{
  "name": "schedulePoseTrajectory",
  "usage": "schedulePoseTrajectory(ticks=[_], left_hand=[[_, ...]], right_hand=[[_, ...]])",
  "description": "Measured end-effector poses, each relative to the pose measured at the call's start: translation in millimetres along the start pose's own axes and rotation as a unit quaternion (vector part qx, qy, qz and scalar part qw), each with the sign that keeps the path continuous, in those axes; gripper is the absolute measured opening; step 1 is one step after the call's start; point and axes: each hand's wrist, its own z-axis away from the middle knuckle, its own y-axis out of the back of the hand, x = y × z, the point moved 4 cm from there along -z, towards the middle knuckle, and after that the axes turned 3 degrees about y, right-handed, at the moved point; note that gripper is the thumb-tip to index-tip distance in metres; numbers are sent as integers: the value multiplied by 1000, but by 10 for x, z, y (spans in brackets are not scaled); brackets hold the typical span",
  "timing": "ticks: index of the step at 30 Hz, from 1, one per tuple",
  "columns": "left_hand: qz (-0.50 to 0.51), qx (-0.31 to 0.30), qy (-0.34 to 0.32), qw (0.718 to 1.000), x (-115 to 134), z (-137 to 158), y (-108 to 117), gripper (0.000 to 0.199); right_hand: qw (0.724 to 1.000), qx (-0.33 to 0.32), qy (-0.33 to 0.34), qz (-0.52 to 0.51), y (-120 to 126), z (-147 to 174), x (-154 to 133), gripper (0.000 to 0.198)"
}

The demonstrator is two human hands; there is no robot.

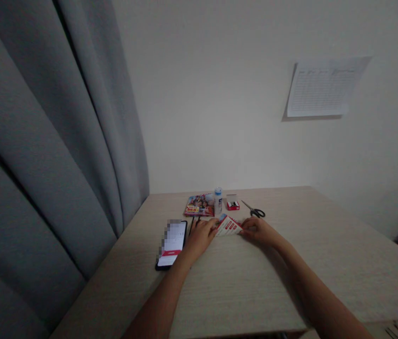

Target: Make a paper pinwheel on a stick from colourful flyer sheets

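Paper (229, 227), folded into a roughly triangular shape, is between the two hands over the middle of the tabletop (234, 292), nearer the far edge than the near one. Its peak points toward the far edge, and the face toward the wearer is white with red marks; a little blue and red shows behind the peak. The left hand (201, 235) has its fingertips closed on the left end, with the back of the hand upward. The right hand (259, 231) pinches the right end between thumb and bent fingers, so the paper spans the narrow gap between the two grips, its middle uncovered. Whether its lower side touches the wood is hard to tell.

Beside the left hand, toward the left edge, lies a phone (172, 245) with a lit screen, partly blurred out. Two thin dark sticks (191, 225) run from near that hand toward a colourful booklet (199, 205), which lies close to the far edge, on the side of the far left corner. Just right of it stands a white bottle (218, 201) with a blue top, then an open red box (233, 205). Black-handled scissors (254, 210) lie beyond the right hand, blades angled toward the far edge.
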Motion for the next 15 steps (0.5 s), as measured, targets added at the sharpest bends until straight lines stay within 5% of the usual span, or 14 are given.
schedulePoseTrajectory(ticks=[4,10,15], left_hand=[[-48,7,-14,999,23,-1,-35,47],[-87,26,-30,995,55,45,-52,31],[-83,26,-27,996,60,75,-57,32]], right_hand=[[999,21,-43,23,-47,-21,41,30],[994,60,-60,73,-79,-43,-28,43],[990,48,-42,128,-110,-47,-103,28]])
